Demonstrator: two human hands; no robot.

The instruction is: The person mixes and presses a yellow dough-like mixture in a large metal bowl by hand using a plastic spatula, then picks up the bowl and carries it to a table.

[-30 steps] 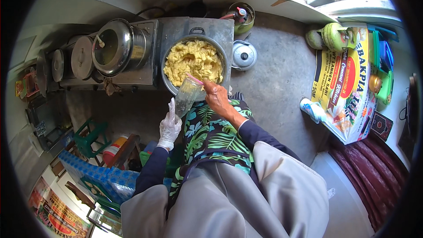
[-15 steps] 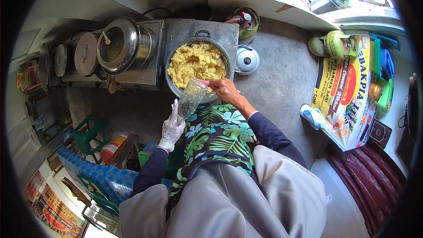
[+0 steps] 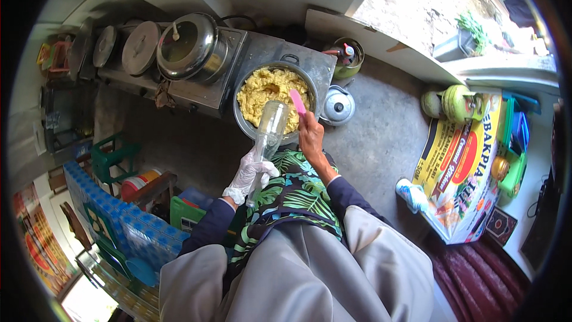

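A large metal pot [image 3: 239, 120] holds crumbly yellow mash [image 3: 257, 93] with a hollow in its middle. My left hand [image 3: 246, 177], in a thin clear glove, is wrapped around a clear glass bottle [image 3: 272, 124]. The bottle's wide end hangs over the near side of the pot, and its narrow end points back toward my apron [image 3: 298, 194]. Bare and closed, my right hand [image 3: 311, 137] grips a pink spatula [image 3: 297, 101]. The spatula's blade is up over the pot's right side, just beside the bottle and apart from it.
Left of the pot, a stove [image 3: 229, 59] carries a big lidded steamer pot [image 3: 189, 48]. A lidded kettle [image 3: 338, 107] stands on the floor to the right, near a green gas cylinder [image 3: 347, 59]. A blue-covered table [image 3: 143, 220] is at the lower left, a banner-covered box [image 3: 456, 173] farther right.
The spatula has come away from the bottle's end and now points up. The bottle's narrow end now shows below my left hand. The whole view has turned somewhat.
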